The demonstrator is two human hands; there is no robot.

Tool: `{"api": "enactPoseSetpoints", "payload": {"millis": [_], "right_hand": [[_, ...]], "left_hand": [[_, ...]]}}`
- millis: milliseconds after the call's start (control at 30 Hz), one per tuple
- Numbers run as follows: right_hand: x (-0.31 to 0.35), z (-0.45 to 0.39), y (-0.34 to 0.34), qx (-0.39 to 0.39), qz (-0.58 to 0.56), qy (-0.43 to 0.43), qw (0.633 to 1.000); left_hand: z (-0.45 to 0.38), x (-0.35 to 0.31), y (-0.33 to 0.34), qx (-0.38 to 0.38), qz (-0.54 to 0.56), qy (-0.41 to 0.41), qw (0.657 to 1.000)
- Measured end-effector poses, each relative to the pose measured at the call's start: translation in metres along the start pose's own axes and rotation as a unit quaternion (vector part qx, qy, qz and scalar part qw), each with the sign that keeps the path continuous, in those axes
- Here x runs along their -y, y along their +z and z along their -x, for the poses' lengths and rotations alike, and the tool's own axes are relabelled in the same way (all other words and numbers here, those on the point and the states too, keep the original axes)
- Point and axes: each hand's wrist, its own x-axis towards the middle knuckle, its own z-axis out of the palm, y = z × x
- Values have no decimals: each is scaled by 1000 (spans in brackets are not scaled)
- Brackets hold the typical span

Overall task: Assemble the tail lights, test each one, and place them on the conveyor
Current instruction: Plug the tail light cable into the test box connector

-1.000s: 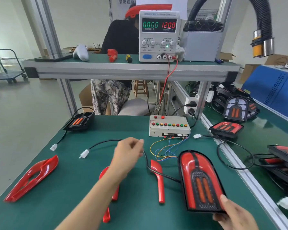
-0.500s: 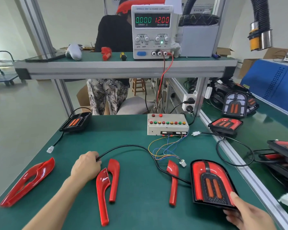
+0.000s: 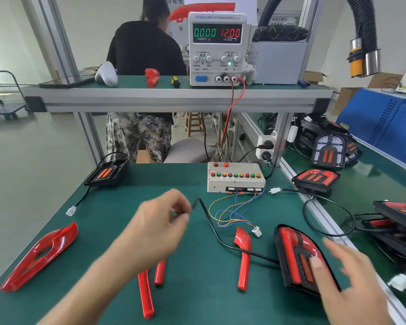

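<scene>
We pinch the tail light's cable in our left hand; right hand, fingers spread, steadies the tail light near the desk's right edge. Next: plugging into the test box.

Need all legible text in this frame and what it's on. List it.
"0.000" over "CURRENT A": green readout, power supply.
"12.00" over "VOLTAGE V": red readout, same unit.
"DC POWER SUPPLY": its top strip; the brand word before it is too blurred.
"COARSE", "FINE", "ON", "OFF", "GND": its knob and switch labels, barely readable.
"饰框组": paper sign at top, cut off by the frame edge.
Tester box: no readable marks.
</scene>
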Motion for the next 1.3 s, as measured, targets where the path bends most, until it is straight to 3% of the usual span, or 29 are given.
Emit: {"api": "enactPoseSetpoints", "payload": {"millis": [100, 167, 300, 433, 533, 633, 700, 767, 833, 900, 1000, 1167, 1300], "right_hand": [[33, 2, 17, 146, -94, -179, 968], [49, 10, 36, 212, -139, -257, 933], [55, 21, 62, 156, -242, -242, 927], [49, 16, 61, 144, -260, -242, 924], [41, 6, 56, 196, -199, -315, 907], [28, -6, 51, 200, -132, -374, 896], [20, -10, 49, 190, -110, -380, 898], [19, -9, 49, 157, -98, -379, 907], [21, -4, 50, 125, -123, -362, 915], [28, 3, 51, 128, -196, -325, 916], [41, 15, 53, 155, -360, -219, 894], [53, 20, 54, 105, -537, -22, 837], [45, 5, 57, 23, -557, 116, 822]], "left_hand": [[18, -30, 29, 89, 113, -23, 989], [25, -42, 49, 146, 232, -63, 960], [25, -44, 72, 156, 384, -133, 900], [19, -39, 76, 200, 518, -176, 813], [10, -35, 72, 208, 519, -172, 811], [0, -34, 67, 217, 456, -164, 847], [-13, -33, 71, 194, 353, -140, 904], [-36, -29, 76, 94, 215, -90, 968], [-66, -27, 88, -1, 122, -28, 992], [-98, -25, 102, 6, 91, 19, 996], [-130, -25, 131, 157, 7, 59, 986], [-138, -17, 172, 358, -161, 73, 917], [-129, -10, 189, 356, -232, 70, 902]]}}
